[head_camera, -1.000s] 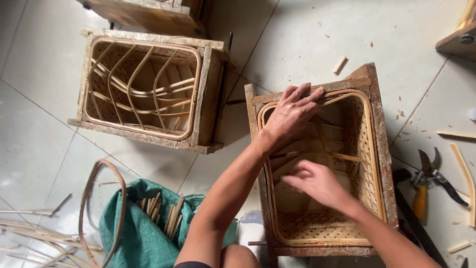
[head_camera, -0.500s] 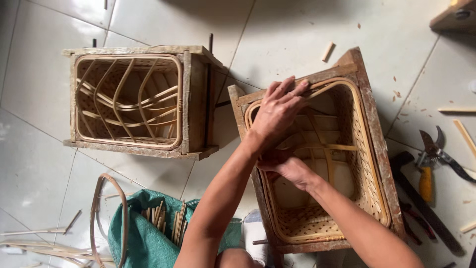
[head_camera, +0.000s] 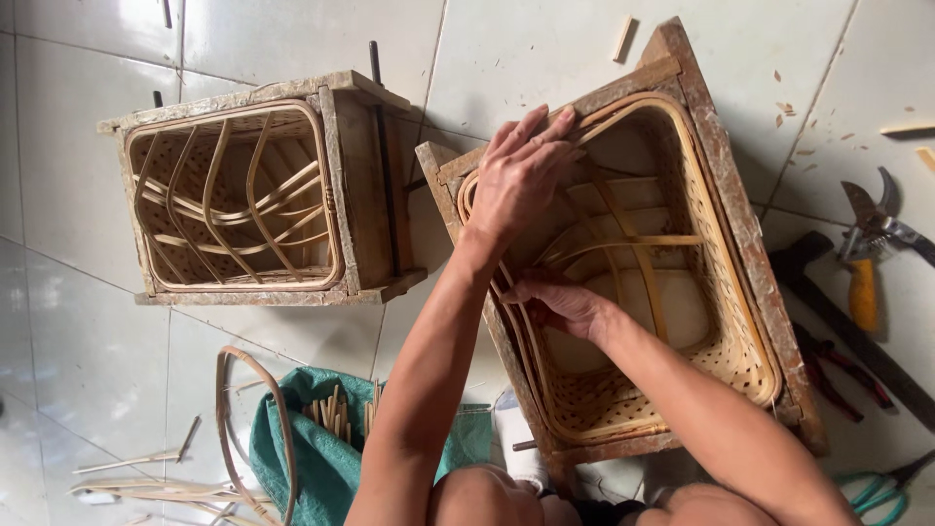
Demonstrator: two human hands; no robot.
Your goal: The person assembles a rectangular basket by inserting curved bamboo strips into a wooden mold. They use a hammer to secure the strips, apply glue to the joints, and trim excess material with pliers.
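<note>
The left hand (head_camera: pixel 521 170) is spread flat, fingers pressed on the far rim of the woven basket (head_camera: pixel 721 321), which is seated inside a wooden frame (head_camera: pixel 750 229) on the tiled floor (head_camera: pixel 88 321). The right hand (head_camera: pixel 565 304) is reached inside, closed on a bamboo strip (head_camera: pixel 638 242) bowed across the opening. A slip is the likely risk: a bent strip could be sprung loose or cracked if pressure is let off. Room is tight on the left, where a second framed basket (head_camera: pixel 243 195) sits just beside; shears (head_camera: pixel 867 244) lie near on the right.
</note>
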